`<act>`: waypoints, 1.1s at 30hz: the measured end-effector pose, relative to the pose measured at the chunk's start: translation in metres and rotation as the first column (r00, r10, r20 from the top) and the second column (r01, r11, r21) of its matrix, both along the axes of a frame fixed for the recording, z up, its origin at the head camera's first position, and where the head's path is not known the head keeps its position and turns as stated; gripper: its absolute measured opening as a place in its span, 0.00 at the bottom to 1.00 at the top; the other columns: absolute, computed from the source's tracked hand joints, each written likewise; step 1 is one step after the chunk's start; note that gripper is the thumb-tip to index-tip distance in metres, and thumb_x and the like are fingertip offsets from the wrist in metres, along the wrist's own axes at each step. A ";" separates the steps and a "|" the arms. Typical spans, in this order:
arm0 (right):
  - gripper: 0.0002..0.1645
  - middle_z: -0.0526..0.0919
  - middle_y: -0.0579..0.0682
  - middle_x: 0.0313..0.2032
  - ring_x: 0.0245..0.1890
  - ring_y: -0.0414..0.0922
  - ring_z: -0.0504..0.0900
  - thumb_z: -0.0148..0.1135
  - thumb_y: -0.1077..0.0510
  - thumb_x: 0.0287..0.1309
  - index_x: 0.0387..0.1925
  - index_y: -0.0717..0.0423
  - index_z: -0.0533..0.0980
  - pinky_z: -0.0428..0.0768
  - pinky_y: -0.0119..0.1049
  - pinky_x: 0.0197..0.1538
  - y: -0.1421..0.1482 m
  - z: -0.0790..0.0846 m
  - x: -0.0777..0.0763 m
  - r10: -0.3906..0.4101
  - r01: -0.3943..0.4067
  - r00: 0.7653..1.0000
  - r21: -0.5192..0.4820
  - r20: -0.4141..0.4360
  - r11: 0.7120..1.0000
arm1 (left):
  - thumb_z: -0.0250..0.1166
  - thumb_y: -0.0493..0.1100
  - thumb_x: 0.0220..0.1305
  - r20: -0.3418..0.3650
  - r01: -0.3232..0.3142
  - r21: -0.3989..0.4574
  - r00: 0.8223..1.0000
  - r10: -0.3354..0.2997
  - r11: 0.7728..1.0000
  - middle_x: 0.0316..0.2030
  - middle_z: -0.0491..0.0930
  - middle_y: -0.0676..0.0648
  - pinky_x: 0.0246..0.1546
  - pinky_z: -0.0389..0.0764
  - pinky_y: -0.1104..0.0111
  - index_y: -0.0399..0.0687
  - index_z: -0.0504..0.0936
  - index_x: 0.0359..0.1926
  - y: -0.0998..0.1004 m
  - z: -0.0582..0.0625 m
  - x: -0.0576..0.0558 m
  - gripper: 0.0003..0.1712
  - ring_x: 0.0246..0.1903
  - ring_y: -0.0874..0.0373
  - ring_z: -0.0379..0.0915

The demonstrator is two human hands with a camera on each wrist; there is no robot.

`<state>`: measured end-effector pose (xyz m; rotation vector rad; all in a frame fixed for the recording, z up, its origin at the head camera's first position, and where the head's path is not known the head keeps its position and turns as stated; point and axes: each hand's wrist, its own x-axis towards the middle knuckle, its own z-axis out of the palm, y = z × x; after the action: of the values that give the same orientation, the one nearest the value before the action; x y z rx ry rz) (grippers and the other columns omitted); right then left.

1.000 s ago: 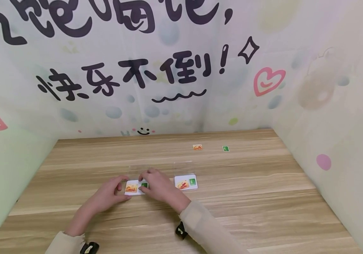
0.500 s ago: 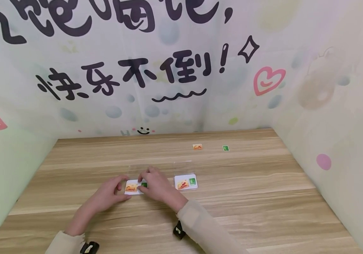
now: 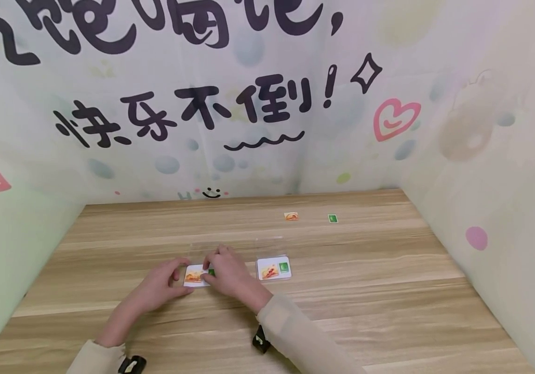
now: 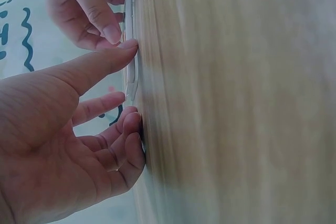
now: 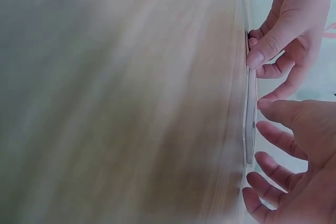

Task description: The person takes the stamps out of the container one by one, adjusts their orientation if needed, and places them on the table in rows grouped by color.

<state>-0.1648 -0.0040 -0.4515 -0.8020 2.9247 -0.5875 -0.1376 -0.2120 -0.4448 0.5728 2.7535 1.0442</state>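
I am bent over the left white card [image 3: 196, 284], which lies in what looks like a flat clear case on the wood-grain table [image 3: 365, 306]. My left hand [image 3: 159, 283] grips its left end, thumb at the near edge and fingers at the far edge. My right hand [image 3: 231, 272] reaches over its right end with the fingers spread; thumb and index tip come down at the left side of the green piece [image 3: 212, 272], though I cannot tell whether they pinch it or only press. The orange picture [image 3: 194, 277] sits on the card's left half.

To the right, a second white card [image 3: 267, 261] carries the same pairing, orange on the left, green on the right. Clear flaps [image 3: 269, 245] lie on the far side of both. Farther off are a loose orange picture [image 3: 291, 216] and a loose green piece [image 3: 333, 218], well apart.

I judge this step to be seating the green piece square. The next move seems to call for lifting my right fingertips straight up, without dragging it, while my left hand steadies the card.
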 end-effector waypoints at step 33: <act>0.11 0.79 0.43 0.39 0.41 0.42 0.73 0.81 0.45 0.56 0.33 0.44 0.87 0.73 0.35 0.47 -0.013 0.002 0.001 -0.150 0.153 0.987 -0.055 0.064 0.987 | 0.80 0.41 0.59 -0.017 0.002 -0.003 1.000 -0.002 1.000 0.32 0.70 0.50 0.28 0.65 0.70 0.34 0.77 0.59 -0.001 -0.003 -0.001 0.31 0.27 0.63 0.61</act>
<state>-0.1638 -0.0171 -0.4499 -0.5592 2.9433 -0.6997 -0.1382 -0.2126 -0.4473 0.5862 2.7681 1.0392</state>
